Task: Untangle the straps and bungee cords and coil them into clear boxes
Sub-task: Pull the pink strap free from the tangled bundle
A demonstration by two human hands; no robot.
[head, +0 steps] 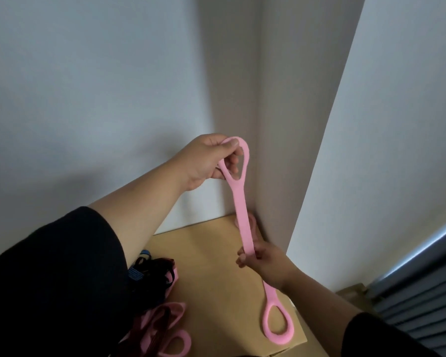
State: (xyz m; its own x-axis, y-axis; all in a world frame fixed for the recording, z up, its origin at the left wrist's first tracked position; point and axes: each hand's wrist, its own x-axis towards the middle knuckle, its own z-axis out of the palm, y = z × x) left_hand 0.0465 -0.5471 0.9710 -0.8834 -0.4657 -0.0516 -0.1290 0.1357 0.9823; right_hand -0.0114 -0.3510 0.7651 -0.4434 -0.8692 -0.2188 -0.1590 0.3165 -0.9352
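A pink rubber strap (242, 215) with a loop at each end hangs stretched in the air over a tan table (211, 279). My left hand (206, 161) is raised and pinches the strap's upper loop. Lower down, my right hand (262, 261) grips the flat middle of the strap, and the lower loop (278, 323) dangles below it near the table's right edge. A tangled pile (155, 276) of black and blue cords and more pink straps lies at the lower left, partly hidden by my left sleeve. No clear box is in view.
White walls meet in a corner just behind the table. A grey ribbed surface (422, 305) stands at the lower right beyond the table edge, with a cardboard corner (353, 292) beside it. Another pink piece (252, 222) lies in the table's far corner.
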